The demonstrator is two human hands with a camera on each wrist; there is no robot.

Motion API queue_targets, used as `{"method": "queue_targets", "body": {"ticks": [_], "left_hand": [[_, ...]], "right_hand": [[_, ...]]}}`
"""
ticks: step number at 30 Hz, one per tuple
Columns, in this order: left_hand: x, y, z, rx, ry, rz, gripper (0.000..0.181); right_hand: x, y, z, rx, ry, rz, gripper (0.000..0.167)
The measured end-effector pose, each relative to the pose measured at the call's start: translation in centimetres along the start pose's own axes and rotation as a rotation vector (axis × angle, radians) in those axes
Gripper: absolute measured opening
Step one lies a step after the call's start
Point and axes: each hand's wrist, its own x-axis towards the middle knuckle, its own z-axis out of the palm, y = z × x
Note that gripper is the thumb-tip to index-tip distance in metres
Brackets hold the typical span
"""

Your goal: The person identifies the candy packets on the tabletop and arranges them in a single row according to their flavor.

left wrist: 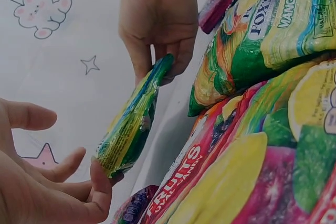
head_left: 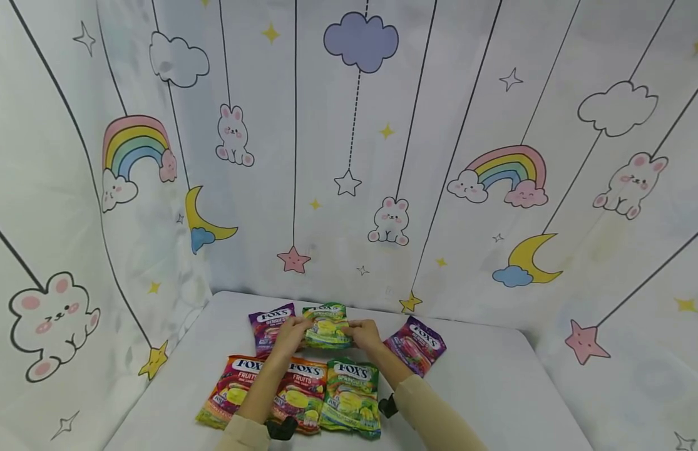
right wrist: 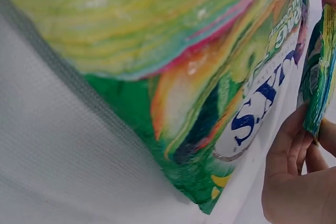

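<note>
A green and yellow Fox's candy bag (head_left: pixel 328 327) is held up between both hands at the back middle of the table. My left hand (head_left: pixel 291 335) pinches its left edge, and in the left wrist view some of that hand's fingers (left wrist: pixel 31 116) stick out away from the bag. The opposite edge is gripped by my right hand (head_left: pixel 364 333), thumb on one side and fingers on the other, as the right wrist view shows. Just behind the left hand lies a purple berries bag (head_left: pixel 265 329), partly covered by it.
A front row holds a red fruits bag (head_left: pixel 230 391), an orange fruits bag (head_left: pixel 300 394) and a green bag (head_left: pixel 351 398); the left forearm crosses above the first two. Another purple bag (head_left: pixel 417 346) lies tilted at right. Printed cloth walls (head_left: pixel 337 275) bound the white table (head_left: pixel 495 388).
</note>
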Motion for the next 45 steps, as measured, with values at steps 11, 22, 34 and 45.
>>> {"method": "queue_targets", "body": {"ticks": [11, 22, 34, 45], "left_hand": [[-0.2, 0.3, 0.3, 0.005, 0.011, 0.014, 0.045], [-0.6, 1.3, 1.0, 0.083, 0.011, 0.083, 0.039], [-1.6, 1.8, 2.1, 0.116, 0.021, 0.130, 0.033], [-1.8, 2.1, 3.2, 0.103, -0.004, 0.143, 0.035]], "right_hand": [[-0.8, -0.7, -0.3, 0.007, 0.001, -0.010, 0.035], [-2.0, -2.1, -1.2, 0.004, 0.026, -0.018, 0.032], [-3.2, -2.5, -2.4, 0.080, 0.016, -0.028, 0.034], [-4.6, -2.7, -4.0, 0.097, 0.024, -0.039, 0.037]]}}
